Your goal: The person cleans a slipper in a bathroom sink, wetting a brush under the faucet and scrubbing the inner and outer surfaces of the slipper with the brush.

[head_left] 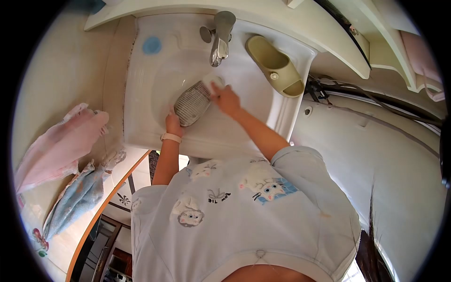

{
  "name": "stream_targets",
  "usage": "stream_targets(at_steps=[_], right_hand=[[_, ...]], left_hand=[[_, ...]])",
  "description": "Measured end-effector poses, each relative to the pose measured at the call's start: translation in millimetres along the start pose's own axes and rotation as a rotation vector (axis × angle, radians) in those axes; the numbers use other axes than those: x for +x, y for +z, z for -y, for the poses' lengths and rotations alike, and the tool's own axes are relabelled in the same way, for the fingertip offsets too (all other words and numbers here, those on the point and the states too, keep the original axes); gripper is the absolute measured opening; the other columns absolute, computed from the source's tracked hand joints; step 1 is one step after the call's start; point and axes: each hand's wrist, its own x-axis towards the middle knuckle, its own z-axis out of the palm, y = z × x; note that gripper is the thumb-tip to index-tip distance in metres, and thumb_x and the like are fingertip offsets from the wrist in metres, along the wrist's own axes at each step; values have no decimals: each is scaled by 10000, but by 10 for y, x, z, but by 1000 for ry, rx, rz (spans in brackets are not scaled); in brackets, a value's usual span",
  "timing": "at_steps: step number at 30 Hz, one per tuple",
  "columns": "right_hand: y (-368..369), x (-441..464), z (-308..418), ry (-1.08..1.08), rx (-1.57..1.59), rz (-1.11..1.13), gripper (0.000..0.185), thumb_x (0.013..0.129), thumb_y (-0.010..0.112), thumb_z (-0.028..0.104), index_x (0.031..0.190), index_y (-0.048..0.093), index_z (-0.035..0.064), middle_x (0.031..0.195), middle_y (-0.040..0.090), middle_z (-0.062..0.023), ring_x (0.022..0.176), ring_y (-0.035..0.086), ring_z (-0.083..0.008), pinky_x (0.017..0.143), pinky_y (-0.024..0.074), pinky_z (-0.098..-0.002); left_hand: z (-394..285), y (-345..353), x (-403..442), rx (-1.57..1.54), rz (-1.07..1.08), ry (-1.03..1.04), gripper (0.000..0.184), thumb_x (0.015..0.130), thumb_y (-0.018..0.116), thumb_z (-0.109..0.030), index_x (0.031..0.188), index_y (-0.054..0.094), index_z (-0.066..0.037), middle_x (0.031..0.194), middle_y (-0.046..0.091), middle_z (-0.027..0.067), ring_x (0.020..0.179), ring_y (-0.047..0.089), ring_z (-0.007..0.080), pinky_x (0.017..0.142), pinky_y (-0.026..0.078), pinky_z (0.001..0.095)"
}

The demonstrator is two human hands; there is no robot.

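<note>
A slipper (193,104) lies tilted over the white sink basin (155,115), its grey, ridged sole facing up. At its lower left end my left hand (173,124), with a pale band on the wrist, is closed on the edge. My right hand (226,99) is closed at the slipper's upper right end, by a small whitish thing whose shape is unclear. A second slipper (277,68), olive green with a small white ornament, rests on the right rim of the sink.
The metal faucet (221,40) stands at the back of the sink, with a blue round item (151,45) to its left. A pink cloth (63,141) and a blue cloth (77,199) hang at the left. Dark cables (376,96) run along the right.
</note>
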Motion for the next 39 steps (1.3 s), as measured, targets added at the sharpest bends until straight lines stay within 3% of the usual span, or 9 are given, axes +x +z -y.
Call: stream_targets(at_steps=[4,7,9,15,20,23,30,33,39], right_hand=[[-56,-343,-10,-391,-132,-61,528,850,527,367,1347,366,292,1005,470,-223,800,557,-338,730,474,-411],[-248,-147,-267,33,-148,-32,505,859,507,352,1338,375,261,965,464,-187,829,553,-337,682,489,-422],[-181,-66,-353,148,-161,-127,501,870,492,359,1345,366,259,967,459,-198,822,554,-351,688,485,-432],[-51,-57,-107,209,2,-201,519,864,499,379,1351,357,274,974,450,-204,853,542,-370,734,473,-439],[98,-245,-220,-75,-228,-145,578,835,540,354,1367,317,315,1025,454,-206,914,534,-360,760,474,-481],[0,-206,-300,465,-157,-166,570,866,477,391,1388,272,289,1115,445,-242,1019,522,-401,766,490,-469],[21,-256,-363,174,-329,-156,549,861,496,355,1373,315,270,1045,456,-277,865,553,-393,701,490,-466],[-33,-90,-294,436,-151,-236,579,833,527,335,1370,322,266,1131,438,-271,913,550,-394,699,498,-463],[145,-490,-38,136,-222,-7,553,840,509,325,1363,332,275,1052,448,-244,850,556,-379,658,503,-446]], left_hand=[[-89,-65,69,939,-88,418,629,887,447,-477,1184,476,76,1118,529,254,1035,540,282,863,443,334],[-333,198,57,1100,-223,472,636,835,548,-450,1187,475,75,1120,522,247,1029,523,306,880,418,346],[-453,371,64,1559,17,999,776,719,662,-467,1254,420,40,1163,487,218,1081,466,333,937,355,409],[-491,980,-157,1932,21,858,934,561,742,-380,1324,322,-44,1198,432,147,1115,414,307,948,287,467],[-286,915,-113,1859,239,941,875,562,721,-322,1300,350,-34,1187,424,132,1108,406,281,958,272,426],[-248,947,-184,1909,224,932,864,560,721,-335,1282,366,-20,1183,425,116,1118,390,269,962,254,414],[-282,938,-129,1857,211,984,894,544,743,-412,1261,386,-15,1210,408,108,1137,370,272,967,255,420],[-243,934,-130,1897,228,935,925,543,742,-453,1270,372,-16,1224,395,103,1142,367,273,966,257,421],[-285,957,46,1874,200,844,971,505,772,-432,1285,349,-38,1239,397,100,1160,366,281,968,279,422]])
